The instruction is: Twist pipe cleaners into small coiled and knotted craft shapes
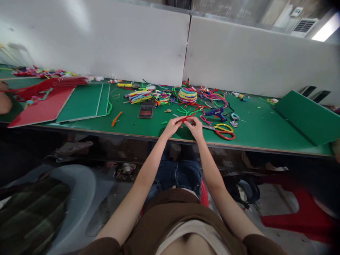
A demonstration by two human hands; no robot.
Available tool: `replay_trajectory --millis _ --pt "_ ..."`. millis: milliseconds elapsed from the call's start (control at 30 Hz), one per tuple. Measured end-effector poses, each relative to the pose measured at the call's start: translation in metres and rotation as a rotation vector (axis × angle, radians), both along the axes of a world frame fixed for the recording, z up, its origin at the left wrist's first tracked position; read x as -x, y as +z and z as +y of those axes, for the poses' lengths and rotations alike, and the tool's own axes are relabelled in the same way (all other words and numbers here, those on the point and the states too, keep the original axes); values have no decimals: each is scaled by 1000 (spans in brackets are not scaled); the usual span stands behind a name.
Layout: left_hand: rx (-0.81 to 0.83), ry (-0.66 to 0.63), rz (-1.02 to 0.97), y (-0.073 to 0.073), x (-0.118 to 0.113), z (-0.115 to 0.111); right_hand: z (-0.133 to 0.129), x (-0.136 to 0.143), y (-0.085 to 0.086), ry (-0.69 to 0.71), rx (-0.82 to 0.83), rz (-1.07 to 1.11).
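Note:
Above the front edge of the green table, my left hand point(173, 126) and my right hand point(195, 126) meet with their fingertips pinched on a red pipe cleaner point(183, 120). One end of it sticks out up and to the right; the part between the fingers is mostly hidden. Beside my right hand lie scissors point(224, 131) with one yellow and one red handle. A blue glue gun point(215, 113) rests just behind them. Loose green pipe cleaners point(186, 111) lie beyond my fingers, and a striped multicoloured ball point(187, 95) stands farther back.
Bundled pipe cleaners point(139, 95) lie at the back. An orange twisted piece point(116, 119) is to the left, near green point(79, 102) and red point(39, 108) boards. At right a green panel point(308, 118) stands upright. White partitions point(119, 42) close off the back. Other people's arms show at both sides.

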State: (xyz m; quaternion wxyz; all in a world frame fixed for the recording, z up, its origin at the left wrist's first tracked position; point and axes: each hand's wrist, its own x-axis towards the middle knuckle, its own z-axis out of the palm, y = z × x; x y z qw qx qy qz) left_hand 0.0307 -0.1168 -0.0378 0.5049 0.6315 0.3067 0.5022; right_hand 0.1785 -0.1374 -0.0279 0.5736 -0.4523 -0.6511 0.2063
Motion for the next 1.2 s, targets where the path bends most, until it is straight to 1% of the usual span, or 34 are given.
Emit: replay_trajectory --millis 100,200,400,600,833,967,1067,1200 --pt "1 -23 -5 1 -1 -1 -1 1 0 -10 -38 -49" --pt "17 -20 -15 2 -1 -1 -2 1 0 -20 -58 -71" --pt "111 -35 -78 1 -1 1 -1 0 -2 3 -67 -34" --pt "30 -54 -78 0 -3 -1 0 -1 -2 -11 -80 -54" --pt "27 -50 -123 0 -5 0 -3 -2 1 35 -118 -51" --pt "26 -56 -103 -1 -6 1 1 -2 -3 6 -69 -15" --pt "14 -56 -79 -2 -5 2 4 -2 -6 17 -31 2" --pt "3 -27 -67 -4 -4 4 4 -2 -4 21 -25 12"
